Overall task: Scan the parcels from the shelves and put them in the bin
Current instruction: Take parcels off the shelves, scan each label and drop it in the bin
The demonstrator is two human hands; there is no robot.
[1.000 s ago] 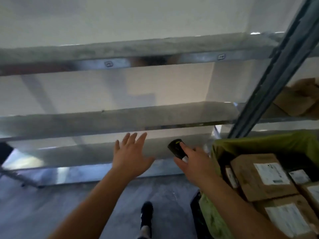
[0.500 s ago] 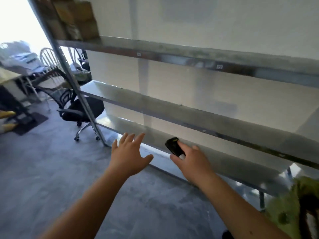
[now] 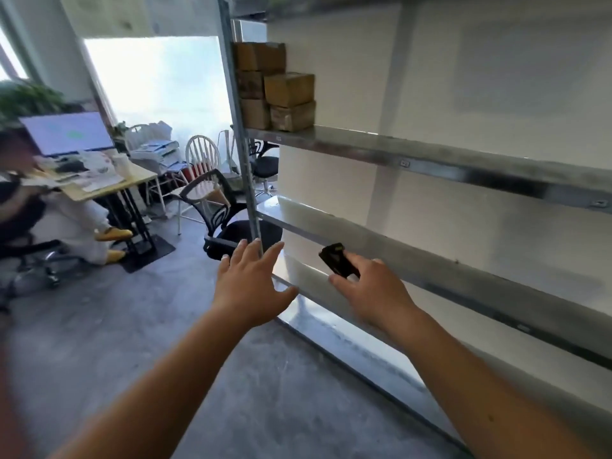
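Since the earlier frame your view has swung left: the green bin is gone from sight and the stacked parcels [image 3: 276, 86] now show at the shelf's far left end.

Your left hand [image 3: 253, 286] is wide open, fingers spread, palm down, and holds nothing; it hangs in front of the metal upright [image 3: 243, 144]. Your right hand [image 3: 372, 289] is closed around a small black scanner [image 3: 337, 260], whose flat rectangular head sticks out past the fingers toward the shelves [image 3: 430, 157]. The shelves are dull grey steel, smooth and bare near your hands. The parcels are brown cardboard boxes, stacked on the upper shelf, well apart from both hands.
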